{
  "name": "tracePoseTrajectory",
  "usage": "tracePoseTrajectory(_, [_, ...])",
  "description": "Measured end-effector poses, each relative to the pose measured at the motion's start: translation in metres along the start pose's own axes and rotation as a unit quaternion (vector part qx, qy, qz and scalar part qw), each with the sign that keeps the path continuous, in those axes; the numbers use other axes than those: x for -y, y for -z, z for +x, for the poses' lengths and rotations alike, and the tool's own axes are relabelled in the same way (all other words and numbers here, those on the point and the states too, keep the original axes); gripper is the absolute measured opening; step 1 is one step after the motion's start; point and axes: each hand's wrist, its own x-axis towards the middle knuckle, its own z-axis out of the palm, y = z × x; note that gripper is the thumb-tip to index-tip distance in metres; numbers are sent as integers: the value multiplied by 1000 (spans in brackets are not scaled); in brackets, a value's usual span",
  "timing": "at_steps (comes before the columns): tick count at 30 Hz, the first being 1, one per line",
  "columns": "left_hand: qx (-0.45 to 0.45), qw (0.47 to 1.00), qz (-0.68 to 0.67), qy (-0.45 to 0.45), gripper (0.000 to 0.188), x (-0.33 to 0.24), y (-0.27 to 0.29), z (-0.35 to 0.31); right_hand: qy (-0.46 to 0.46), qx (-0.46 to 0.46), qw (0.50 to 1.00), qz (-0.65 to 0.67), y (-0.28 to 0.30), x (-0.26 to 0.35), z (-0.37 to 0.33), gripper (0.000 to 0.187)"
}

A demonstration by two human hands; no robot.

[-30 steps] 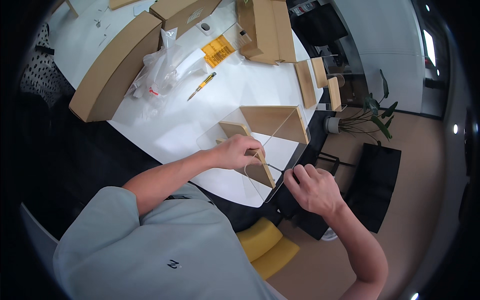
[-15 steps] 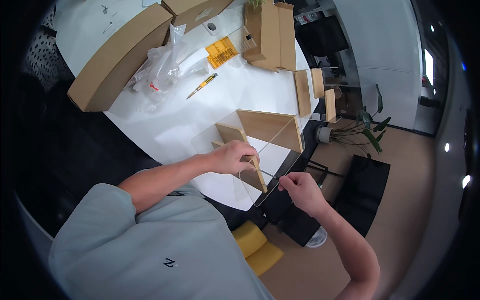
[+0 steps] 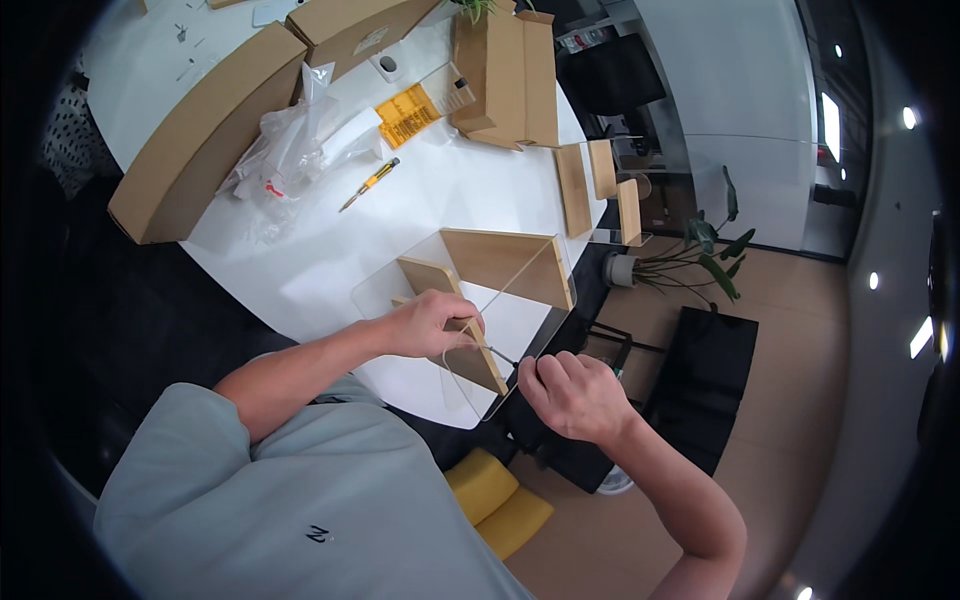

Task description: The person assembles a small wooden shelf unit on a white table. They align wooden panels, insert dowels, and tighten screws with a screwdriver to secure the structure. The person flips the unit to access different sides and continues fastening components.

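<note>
My left hand (image 3: 432,322) is closed around the near end of a light wooden board (image 3: 487,362), which belongs to a piece made of wooden boards and clear panels at the table's edge. Closed in a fist, my right hand (image 3: 575,395) grips a screwdriver (image 3: 501,356). Its handle is hidden in the fist, and its thin shaft points left at the board's edge, through or against a clear panel (image 3: 513,283). Whether the tip sits in a screw is too small to tell. A larger wooden board (image 3: 510,265) and a shorter one (image 3: 430,274) stand behind my left hand.
On the white table (image 3: 330,275) lie a yellow-handled screwdriver (image 3: 370,184), clear plastic wrapping (image 3: 275,160) and a yellow sheet (image 3: 407,115). Cardboard boxes (image 3: 205,140) stand farther back. More wooden pieces (image 3: 574,190) are at the right edge. A yellow chair (image 3: 495,500) is below.
My right fist has rolled, so its knuckles now face up, with the screwdriver still in it. My left hand keeps its hold on the board. The whole view has shifted slightly.
</note>
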Motion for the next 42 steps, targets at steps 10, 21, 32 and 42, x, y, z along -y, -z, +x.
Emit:
tracePoseTrajectory(10, [1,999,44,-4,21,7,-6,-3,-607,151,461,629,-19,4,5,24])
tracePoseTrajectory(21, [5,1000,11,21,24,0,0,1,-52,35,998,14,6,-1,4,19])
tracePoseTrajectory(32, [-42,998,12,-39,19,4,-8,1,-289,47,913,285,-19,5,-1,15])
tracePoseTrajectory(42, [-11,999,36,3,21,-1,-2,0,-384,67,851,351,-19,13,2,23])
